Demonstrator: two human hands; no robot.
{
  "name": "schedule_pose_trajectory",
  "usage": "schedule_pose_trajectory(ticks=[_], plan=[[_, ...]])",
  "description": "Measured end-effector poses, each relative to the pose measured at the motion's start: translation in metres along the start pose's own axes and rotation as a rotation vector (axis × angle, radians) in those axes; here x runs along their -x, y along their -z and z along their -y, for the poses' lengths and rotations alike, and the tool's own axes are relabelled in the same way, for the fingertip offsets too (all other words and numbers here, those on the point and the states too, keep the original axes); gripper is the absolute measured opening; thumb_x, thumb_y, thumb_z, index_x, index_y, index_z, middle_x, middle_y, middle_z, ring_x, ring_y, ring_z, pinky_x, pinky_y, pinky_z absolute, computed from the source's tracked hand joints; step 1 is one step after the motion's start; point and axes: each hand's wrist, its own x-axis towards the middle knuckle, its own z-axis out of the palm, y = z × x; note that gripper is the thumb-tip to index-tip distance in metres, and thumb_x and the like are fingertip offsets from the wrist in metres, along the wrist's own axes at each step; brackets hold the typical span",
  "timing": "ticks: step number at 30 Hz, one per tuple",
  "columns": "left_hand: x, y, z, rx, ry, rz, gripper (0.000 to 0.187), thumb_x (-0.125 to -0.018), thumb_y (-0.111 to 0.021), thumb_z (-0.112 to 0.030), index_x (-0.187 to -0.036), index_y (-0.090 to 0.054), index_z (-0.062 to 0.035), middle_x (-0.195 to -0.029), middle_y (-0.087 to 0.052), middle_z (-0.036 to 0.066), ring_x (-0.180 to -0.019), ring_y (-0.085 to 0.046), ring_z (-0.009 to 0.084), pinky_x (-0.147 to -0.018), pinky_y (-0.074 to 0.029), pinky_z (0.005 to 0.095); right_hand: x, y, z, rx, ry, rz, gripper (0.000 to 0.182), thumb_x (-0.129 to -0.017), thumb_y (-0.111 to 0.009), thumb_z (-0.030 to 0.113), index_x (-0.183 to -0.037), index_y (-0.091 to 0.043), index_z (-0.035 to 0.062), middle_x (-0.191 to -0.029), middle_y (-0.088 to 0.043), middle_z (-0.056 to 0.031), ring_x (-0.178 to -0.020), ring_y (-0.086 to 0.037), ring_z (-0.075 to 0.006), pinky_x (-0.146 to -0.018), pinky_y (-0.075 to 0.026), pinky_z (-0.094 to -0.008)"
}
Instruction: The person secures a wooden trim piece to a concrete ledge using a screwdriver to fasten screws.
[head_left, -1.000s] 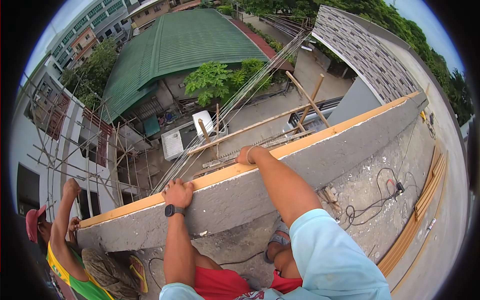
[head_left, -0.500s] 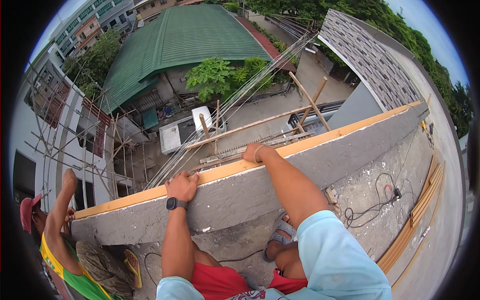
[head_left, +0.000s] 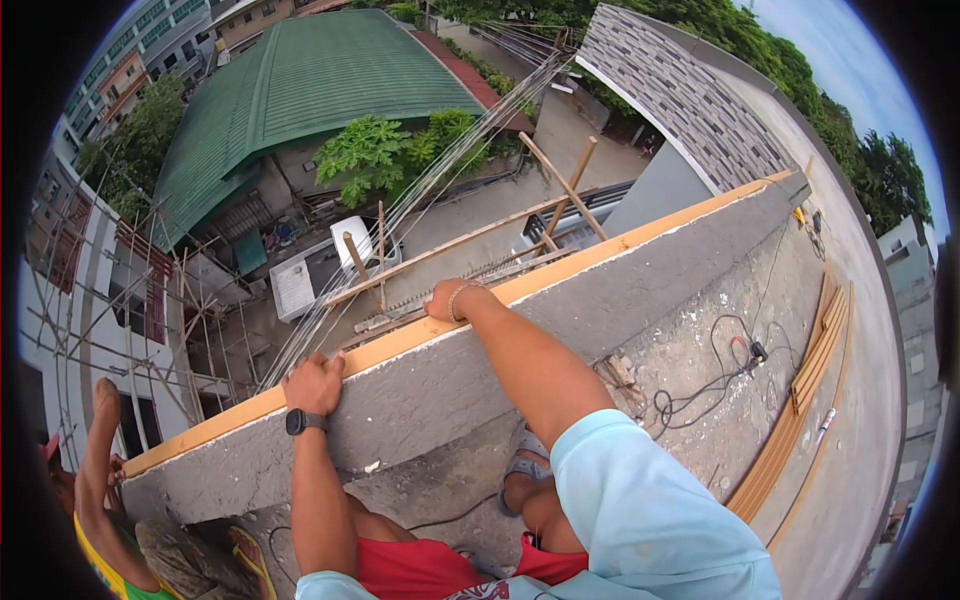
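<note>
A long yellowish wooden board [head_left: 562, 270] runs along the top of a rough grey concrete parapet wall [head_left: 440, 390]. My left hand [head_left: 314, 384], with a dark watch at the wrist, is closed over the board, its fingers curled toward the far side. Further right, my right hand [head_left: 450, 300] grips the board's far edge; most of its fingertips are hidden behind it. At the far left end, a co-worker's raised arm [head_left: 97, 450] is beside the board, and that person's other hand [head_left: 116, 470] is at its end.
Beyond the wall is a drop to a yard with a white truck [head_left: 295, 288], cables [head_left: 440, 160] and timber bracing [head_left: 570, 190]. Bamboo scaffolding [head_left: 130, 320] stands left. On the floor lie a black cord [head_left: 685, 400] and wooden strips [head_left: 785, 440]. A co-worker's slippered foot [head_left: 250, 560] is at lower left.
The view has shifted right, so the scene sits further left. Both my hands keep their hold on the board. The co-worker is now partly out of view at the left.
</note>
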Motion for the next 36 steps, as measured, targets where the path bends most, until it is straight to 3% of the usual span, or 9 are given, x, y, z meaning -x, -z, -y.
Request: schedule_pose_trajectory(ticks=[13, 36], plan=[[-0.003, -0.0047, 0.0033, -0.01, 0.002, -0.026, 0.057, -0.087, -0.046, -0.055, -0.108, -0.066, -0.0055, -0.113, -0.063, 0.021, -0.11, -0.056, 0.0367, -0.101, -0.033, 0.0507, 0.0041, 0.0037, 0.0016, -0.014, -0.024, 0.004, 0.051, -0.086, -0.047, 0.04, -0.117, -0.063, 0.0018, -0.127, -0.057, -0.02, -0.118, -0.055, -0.034, -0.1, -0.042, -0.0404], [-0.0045, -0.0055, 0.0037, -0.021, -0.006, -0.019, 0.054, -0.089, -0.046, -0.052, -0.106, -0.067, -0.006, -0.112, -0.062, 0.022, -0.11, -0.056, 0.0383, -0.1, -0.034, 0.0512, 0.0093, 0.0061, 0.0023, 0.007, 0.01, 0.0, 0.051, -0.086, -0.049, 0.041, -0.116, -0.064, 0.0028, -0.125, -0.058, -0.0191, -0.116, -0.056, -0.0333, -0.1, -0.042, -0.0417]])
